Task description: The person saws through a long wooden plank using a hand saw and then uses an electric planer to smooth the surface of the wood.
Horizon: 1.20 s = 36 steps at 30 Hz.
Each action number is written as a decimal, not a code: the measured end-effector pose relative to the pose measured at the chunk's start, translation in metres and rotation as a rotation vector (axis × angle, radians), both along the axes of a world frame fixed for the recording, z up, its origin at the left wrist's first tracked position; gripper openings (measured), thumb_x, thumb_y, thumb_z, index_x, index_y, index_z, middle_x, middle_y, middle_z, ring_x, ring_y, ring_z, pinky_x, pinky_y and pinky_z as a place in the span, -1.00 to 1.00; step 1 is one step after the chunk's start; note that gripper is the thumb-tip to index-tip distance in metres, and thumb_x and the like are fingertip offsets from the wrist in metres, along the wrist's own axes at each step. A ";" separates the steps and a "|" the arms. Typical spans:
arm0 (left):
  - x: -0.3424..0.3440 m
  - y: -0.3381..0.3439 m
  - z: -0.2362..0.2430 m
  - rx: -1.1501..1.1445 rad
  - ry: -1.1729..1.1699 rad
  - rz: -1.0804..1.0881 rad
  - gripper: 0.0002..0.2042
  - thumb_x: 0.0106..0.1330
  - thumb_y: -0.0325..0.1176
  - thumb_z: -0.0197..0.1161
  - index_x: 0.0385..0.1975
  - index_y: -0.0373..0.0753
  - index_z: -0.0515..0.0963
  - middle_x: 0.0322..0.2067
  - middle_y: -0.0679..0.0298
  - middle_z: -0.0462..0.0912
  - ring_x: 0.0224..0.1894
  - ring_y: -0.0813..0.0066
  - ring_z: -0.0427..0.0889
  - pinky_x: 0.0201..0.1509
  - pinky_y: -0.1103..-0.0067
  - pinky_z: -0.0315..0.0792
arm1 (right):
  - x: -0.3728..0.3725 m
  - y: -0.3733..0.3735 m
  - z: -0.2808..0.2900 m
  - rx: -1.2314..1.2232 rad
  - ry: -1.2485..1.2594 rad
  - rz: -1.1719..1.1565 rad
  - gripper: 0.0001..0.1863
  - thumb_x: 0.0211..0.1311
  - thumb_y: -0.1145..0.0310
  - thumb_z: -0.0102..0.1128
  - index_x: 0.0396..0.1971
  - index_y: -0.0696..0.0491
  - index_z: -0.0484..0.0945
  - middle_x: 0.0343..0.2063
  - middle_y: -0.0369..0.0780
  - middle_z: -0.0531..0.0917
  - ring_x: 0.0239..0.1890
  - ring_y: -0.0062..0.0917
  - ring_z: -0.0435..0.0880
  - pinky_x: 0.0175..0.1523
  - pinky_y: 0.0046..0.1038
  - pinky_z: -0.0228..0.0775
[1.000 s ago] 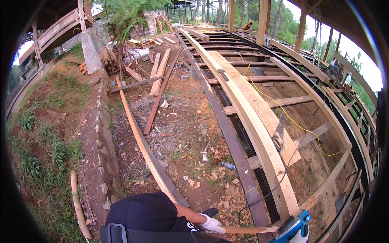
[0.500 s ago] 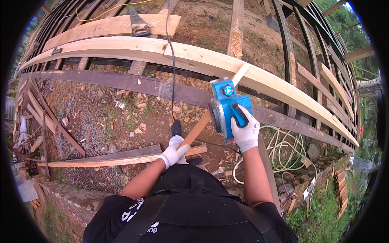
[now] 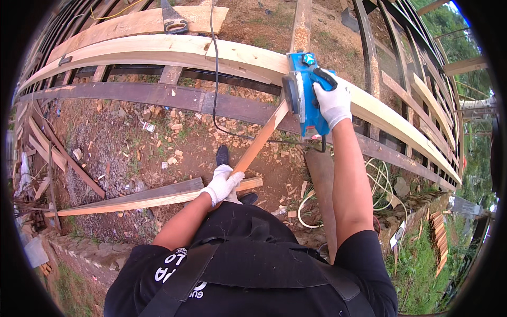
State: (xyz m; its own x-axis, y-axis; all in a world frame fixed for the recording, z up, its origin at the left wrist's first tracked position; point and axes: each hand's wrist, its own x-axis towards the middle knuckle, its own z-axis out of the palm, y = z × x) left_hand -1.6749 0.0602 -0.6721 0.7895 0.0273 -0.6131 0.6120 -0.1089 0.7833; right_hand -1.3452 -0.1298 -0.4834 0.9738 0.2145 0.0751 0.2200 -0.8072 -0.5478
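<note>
My right hand [image 3: 334, 101], in a white glove, is wrapped round the black handle of a blue electric planer [image 3: 312, 120]. The planer is tilted on its side, over the far part of a narrow wooden strip [image 3: 261, 138]. Its body hides the strip's far end, and I cannot tell whether it touches the wood. My left hand [image 3: 224, 186], also gloved, is closed round the strip's near end in front of my body. The strip slants away to the right, towards a long pale beam [image 3: 248, 57].
A dark plank [image 3: 153, 99] runs beside the pale beam. Beyond lies a hand saw [image 3: 174, 24] on a board [image 3: 116, 31]. A black cord [image 3: 215, 79] crosses the beam. Scrap planks [image 3: 132, 201], wood chips and a coiled pale hose [image 3: 383, 182] lie on the ground.
My right hand has pushed the planer farther away along the strip, and that arm is straighter. My left hand still grips the near end. The whole view has shifted slightly.
</note>
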 end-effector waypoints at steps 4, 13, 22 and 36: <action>0.003 0.004 0.006 0.022 0.059 -0.045 -0.46 0.51 0.11 0.10 0.08 -0.31 0.58 -0.24 0.20 0.66 -0.12 0.38 0.60 0.07 0.43 0.47 | -0.114 -0.005 -0.010 0.135 0.027 0.180 -0.58 0.11 0.34 0.40 0.03 -0.09 0.71 -0.08 -0.06 0.77 -0.03 -0.13 0.76 0.18 -0.25 0.57; 0.000 -0.001 0.000 0.002 -0.010 0.057 -0.49 0.44 0.09 0.24 -0.27 -0.38 0.61 -0.25 0.08 0.56 -0.19 0.25 0.54 -0.03 0.36 0.43 | -0.083 0.008 -0.021 0.201 -0.055 -0.019 -0.58 0.12 0.37 0.37 0.05 -0.05 0.70 -0.08 -0.02 0.76 -0.02 -0.12 0.75 0.18 -0.24 0.55; -0.001 0.004 0.004 -0.081 0.109 0.106 -0.49 0.45 0.12 0.24 -0.48 -0.28 0.59 -0.68 0.29 0.53 -0.70 0.48 0.51 -0.59 0.51 0.41 | 0.056 0.044 0.022 -0.075 -0.093 -0.060 -0.59 0.17 0.16 0.22 0.02 -0.16 0.75 0.01 -0.13 0.75 0.07 -0.22 0.73 0.28 -0.31 0.49; 0.003 0.018 0.005 -0.145 0.156 0.024 -0.54 0.46 0.13 0.19 -0.28 -0.24 0.55 -0.50 0.34 0.51 -0.60 0.57 0.48 -0.56 0.56 0.40 | -0.114 0.012 -0.021 0.160 -0.025 0.054 -0.58 0.13 0.31 0.40 0.05 -0.10 0.71 -0.02 -0.06 0.76 0.06 -0.16 0.73 0.23 -0.22 0.53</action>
State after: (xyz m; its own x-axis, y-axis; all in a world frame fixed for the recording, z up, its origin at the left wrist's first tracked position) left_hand -1.6717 0.0782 -0.6669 0.6846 -0.0521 -0.7270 0.7284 0.0139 0.6850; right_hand -1.4597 -0.1182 -0.5047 0.9587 0.2494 0.1368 0.2757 -0.6966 -0.6624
